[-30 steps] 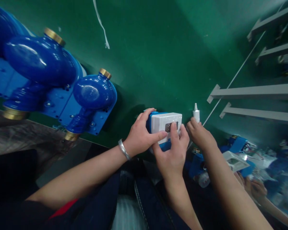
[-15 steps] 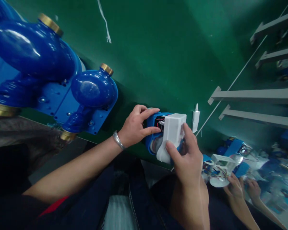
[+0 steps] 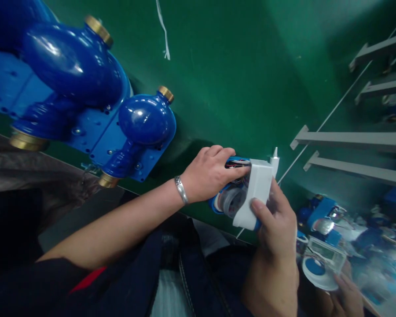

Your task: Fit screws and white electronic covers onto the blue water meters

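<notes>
A white plastic housing [image 3: 255,191] stands over a blue unit [image 3: 214,204] near the front edge of the green table. My right hand [image 3: 277,220] grips the housing's right side, thumb on its white face. My left hand [image 3: 209,171] lies over the blue unit's left part, a finger reaching into the gap beside the housing, where wires show. Below that finger is a clear round part [image 3: 232,200]. What my left fingertips touch inside is hidden.
Large blue meters with brass ends [image 3: 147,119] stand at the left. A white tube [image 3: 275,162] lies just behind the housing. Grey metal bars [image 3: 356,138] extend at right. Another person's hands [image 3: 348,293] hold a white-framed part [image 3: 326,259] at lower right.
My left hand has moved right, and its finger now reaches into the gap. The housing is tilted further open from the blue unit. The other person's part has turned. The view has shifted.
</notes>
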